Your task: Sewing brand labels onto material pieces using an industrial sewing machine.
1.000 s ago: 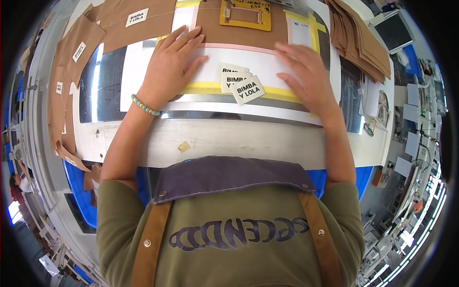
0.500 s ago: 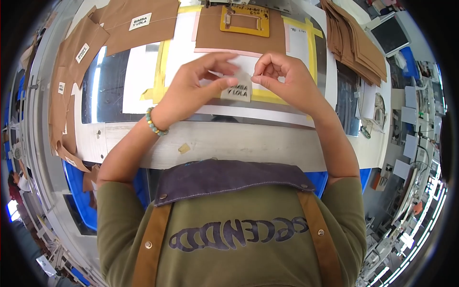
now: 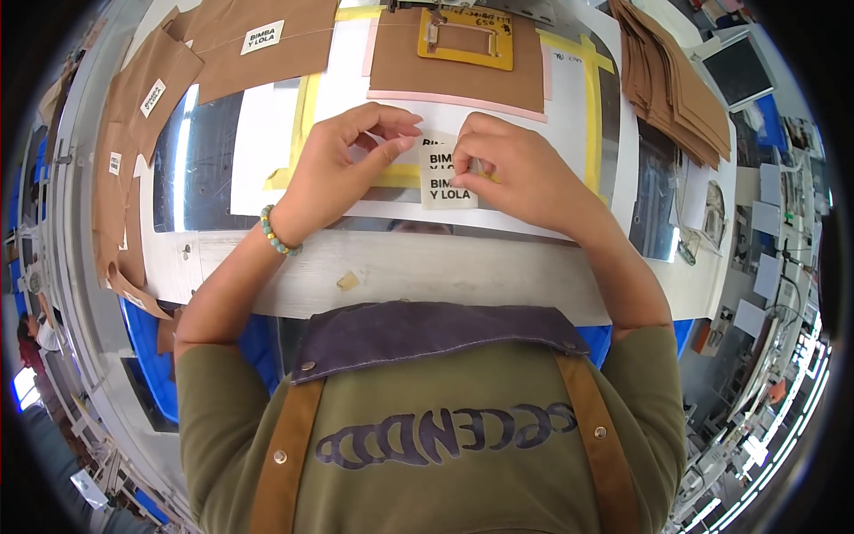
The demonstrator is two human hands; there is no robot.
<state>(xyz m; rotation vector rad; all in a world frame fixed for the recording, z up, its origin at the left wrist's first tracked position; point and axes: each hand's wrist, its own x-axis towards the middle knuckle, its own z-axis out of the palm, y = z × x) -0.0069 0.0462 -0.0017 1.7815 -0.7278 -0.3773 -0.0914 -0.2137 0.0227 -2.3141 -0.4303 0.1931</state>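
Observation:
Several small white labels [image 3: 449,202] with dark print lie overlapped in a short column between my hands, over the white sheet. My right hand [image 3: 525,173] covers part of them, its thumb and fingers pinched at a label's edge. Just left of the labels hovers my left hand [image 3: 347,165], wearing a beaded bracelet, its thumb and forefinger apart with nothing visible between them. Beyond both hands, a brown panel [image 3: 400,76] with pink edging lies under a yellow frame-shaped template [image 3: 510,44].
Brown pieces bearing white labels [image 3: 262,37] spread along the left. A stack of brown pieces [image 3: 663,84] hangs at the right, near a dark screen [image 3: 737,67]. Yellow tape [image 3: 302,133] borders the white sheet. Machine parts [image 3: 525,9] reach in at the top edge.
My right hand has come nearer and lower onto the labels, and several now show overlapped. My left hand has shifted slightly left and nearer. The view has moved a little.

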